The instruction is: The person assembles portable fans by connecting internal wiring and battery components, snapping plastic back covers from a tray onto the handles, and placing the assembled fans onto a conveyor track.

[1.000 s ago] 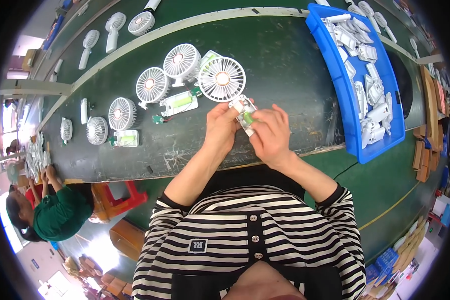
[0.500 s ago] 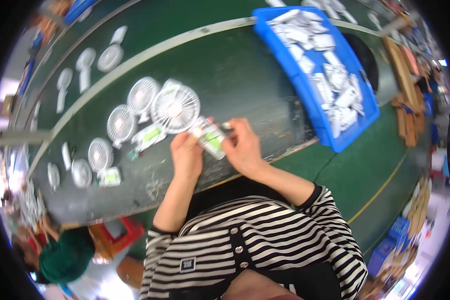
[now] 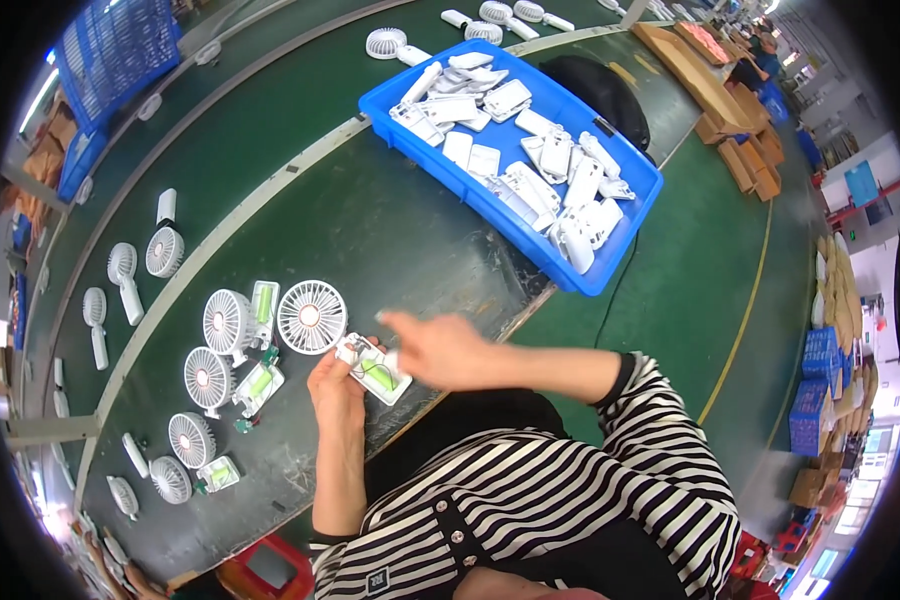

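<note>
My left hand [image 3: 336,388] is closed round the neck end of a white handheld fan [image 3: 312,318], whose round grille faces up beyond my fingers. Its opened handle [image 3: 382,380] shows a green battery cell and thin dark wires. Just right of that handle is my right hand [image 3: 445,350], index finger stretched out and the others partly curled; no held thing shows in it. Left of the fan lie several more white fans, among them one fan [image 3: 208,378] beside an open handle [image 3: 258,386] with a green cell and a small green circuit board.
A blue bin [image 3: 580,275] full of white plastic handle shells [image 3: 530,190] stands at the far right of the dark table. Across a pale rail [image 3: 255,205], more fans [image 3: 123,275] lie on a green belt. A red stool [image 3: 275,565] is below the near edge.
My view has shifted, so the bin appears further left and lower. My right hand has come off the fan's handle, its index finger now extended; my left hand still holds the fan.
</note>
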A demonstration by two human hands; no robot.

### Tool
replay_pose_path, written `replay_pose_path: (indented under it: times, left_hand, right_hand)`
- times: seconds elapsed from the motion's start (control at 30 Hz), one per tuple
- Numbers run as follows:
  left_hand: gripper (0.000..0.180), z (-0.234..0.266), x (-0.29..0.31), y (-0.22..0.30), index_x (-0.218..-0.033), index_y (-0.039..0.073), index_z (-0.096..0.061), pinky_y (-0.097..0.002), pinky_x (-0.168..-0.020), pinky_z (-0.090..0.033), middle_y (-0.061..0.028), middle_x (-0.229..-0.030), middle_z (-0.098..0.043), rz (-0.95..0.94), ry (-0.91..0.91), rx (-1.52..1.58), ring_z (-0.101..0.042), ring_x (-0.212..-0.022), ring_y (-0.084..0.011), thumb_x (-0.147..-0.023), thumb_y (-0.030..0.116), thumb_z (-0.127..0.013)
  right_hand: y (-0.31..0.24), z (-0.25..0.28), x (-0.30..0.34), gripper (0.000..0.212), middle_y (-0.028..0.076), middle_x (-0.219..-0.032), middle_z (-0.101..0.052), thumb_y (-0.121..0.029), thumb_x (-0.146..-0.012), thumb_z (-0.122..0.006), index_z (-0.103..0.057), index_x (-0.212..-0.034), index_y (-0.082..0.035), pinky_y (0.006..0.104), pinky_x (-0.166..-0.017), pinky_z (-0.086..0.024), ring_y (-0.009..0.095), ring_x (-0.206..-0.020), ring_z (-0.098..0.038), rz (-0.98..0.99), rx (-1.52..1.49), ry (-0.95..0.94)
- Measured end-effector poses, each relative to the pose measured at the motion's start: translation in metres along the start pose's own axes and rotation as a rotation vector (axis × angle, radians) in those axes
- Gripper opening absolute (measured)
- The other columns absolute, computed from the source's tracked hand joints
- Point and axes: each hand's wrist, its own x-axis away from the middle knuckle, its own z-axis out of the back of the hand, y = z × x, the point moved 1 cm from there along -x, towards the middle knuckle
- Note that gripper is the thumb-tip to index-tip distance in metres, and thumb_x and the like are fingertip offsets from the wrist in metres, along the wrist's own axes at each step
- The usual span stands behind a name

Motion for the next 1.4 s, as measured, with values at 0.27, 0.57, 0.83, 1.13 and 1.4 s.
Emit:
replay_pose_path:
  times: [0.27,0.57,0.83,1.13,1.4]
  left_hand:
    - [0.027,0.014,0.003,0.006,-0.1,-0.014,-0.048,-0.0441,-0.08,-0.049,-0.027,-0.095,-0.058,0.055,0.025,-0.032,-0.059,-0.086,-0.0362,-0.081,0.004,-0.048]
    - [0.026,0.016,0.012,0.0,-0.096,-0.011,-0.055,-0.039,-0.077,-0.05,-0.02,-0.091,-0.061,0.199,0.0,0.057,-0.061,-0.084,-0.0292,-0.081,0.011,-0.055]
    - [0.019,0.014,0.007,0.003,-0.097,-0.005,-0.057,-0.0349,-0.068,-0.052,-0.0126,-0.089,-0.063,0.174,0.049,0.024,-0.062,-0.079,-0.0212,-0.082,0.007,-0.054]
    - [0.023,0.015,0.01,0.0,-0.1,-0.006,-0.056,-0.0336,-0.071,-0.051,-0.0121,-0.09,-0.062,0.186,0.068,0.082,-0.062,-0.081,-0.0209,-0.081,0.009,-0.055]
    - [0.024,0.016,0.018,-0.005,-0.099,-0.005,-0.056,-0.0325,-0.067,-0.052,-0.012,-0.088,-0.061,0.155,0.127,0.116,-0.062,-0.077,-0.0203,-0.079,0.005,-0.051]
  right_hand:
    - [0.156,0.172,-0.069,0.034,0.019,-0.075,-0.063,-0.027,-0.073,-0.055,-0.059,-0.093,0.0,0.0433,-0.065,-0.049,0.034,-0.072,-0.062,-0.516,0.649,0.665]
    - [0.231,0.177,-0.09,0.03,0.019,-0.093,-0.062,-0.031,-0.081,-0.054,-0.055,-0.092,-0.003,0.0431,-0.072,-0.048,0.035,-0.085,-0.061,-0.599,0.776,0.534]
    - [0.158,0.167,-0.075,0.032,0.022,-0.094,-0.06,-0.006,-0.076,-0.046,-0.05,-0.108,-0.003,0.0461,-0.072,-0.046,0.04,-0.081,-0.059,-0.166,0.789,0.829]
    - [-0.009,0.008,-0.03,0.043,0.007,-0.099,-0.061,0.01,-0.07,-0.049,-0.056,-0.111,-0.003,0.0244,-0.073,-0.046,0.011,-0.082,-0.057,-0.019,-0.929,-0.012]
    - [-0.028,-0.029,-0.017,0.044,0.011,-0.1,-0.053,-0.004,-0.069,-0.061,-0.05,-0.112,0.0,0.0289,-0.072,-0.046,0.02,-0.083,-0.057,0.274,-0.148,0.058]
